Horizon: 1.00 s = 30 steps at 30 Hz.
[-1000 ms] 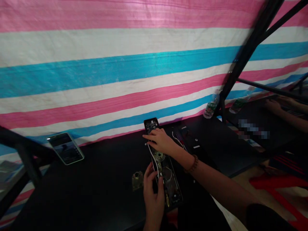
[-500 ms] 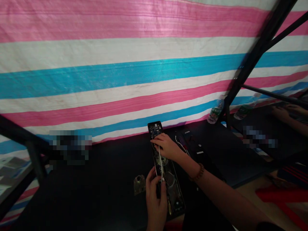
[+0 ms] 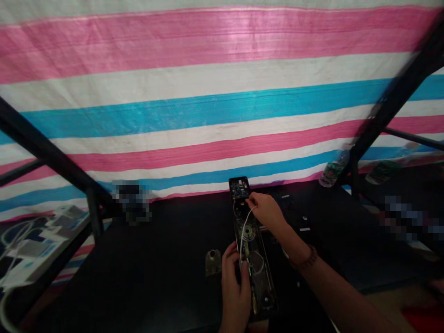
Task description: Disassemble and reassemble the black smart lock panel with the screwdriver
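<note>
A long, narrow black device with its inside parts showing [image 3: 255, 259] lies lengthwise on the black table [image 3: 156, 268]. My left hand [image 3: 236, 282] grips its near left edge, fingers curled round it. My right hand [image 3: 265, 210] is farther up, fingers pinched on a thin white wire [image 3: 243, 231] that arcs down along the device. A small circuit board [image 3: 239, 187] sits at the device's far end. A bead bracelet is on my right wrist.
A small metal part [image 3: 212, 262] lies just left of the device. Small parts [image 3: 304, 226] lie to its right. A plastic bottle [image 3: 333, 169] stands at the back right by a black frame post. A striped tarp hangs behind. White items and cables [image 3: 31, 245] lie at the far left.
My right hand has moved from the device's middle toward its far end, drawing the white wire up with it. The view has swung left and the device now sits farther right.
</note>
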Tool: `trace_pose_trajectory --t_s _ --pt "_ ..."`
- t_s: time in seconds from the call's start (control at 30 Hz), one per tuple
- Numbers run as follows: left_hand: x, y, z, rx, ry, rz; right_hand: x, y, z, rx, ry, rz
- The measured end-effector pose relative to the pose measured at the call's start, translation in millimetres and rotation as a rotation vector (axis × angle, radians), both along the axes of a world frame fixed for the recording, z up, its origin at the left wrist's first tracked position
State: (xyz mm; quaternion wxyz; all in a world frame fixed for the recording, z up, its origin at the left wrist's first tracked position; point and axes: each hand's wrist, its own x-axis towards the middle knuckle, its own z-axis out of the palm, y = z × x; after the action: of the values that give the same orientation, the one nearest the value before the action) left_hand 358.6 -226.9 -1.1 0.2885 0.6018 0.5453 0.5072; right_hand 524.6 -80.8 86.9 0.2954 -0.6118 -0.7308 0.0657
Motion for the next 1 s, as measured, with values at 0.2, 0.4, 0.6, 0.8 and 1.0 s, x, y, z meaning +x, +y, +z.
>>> trace_pose_trajectory --t_s 0.2,0.4,0.6,0.8,1.0 --pt "0 1 0.9 -0.006 -0.012 0.004 13 -1 11.9 -0.022 0.204 0.109" --pt "1 -1 1.8 -0.059 -0.063 -0.003 10 -8 15.6 0.070 0.275 0.296" --pt "-2 16 5.1 -0.122 -0.268 0.056 6 -6 0.5 0.171 0.345 0.280" --pt "1 93 23.5 -0.210 -0.427 0.101 -7 12 -4.4 0.166 0.634 0.141" --pt "14 118 29.5 -0.204 -0.360 0.051 -18 26 -6.3 0.267 0.457 0.181"
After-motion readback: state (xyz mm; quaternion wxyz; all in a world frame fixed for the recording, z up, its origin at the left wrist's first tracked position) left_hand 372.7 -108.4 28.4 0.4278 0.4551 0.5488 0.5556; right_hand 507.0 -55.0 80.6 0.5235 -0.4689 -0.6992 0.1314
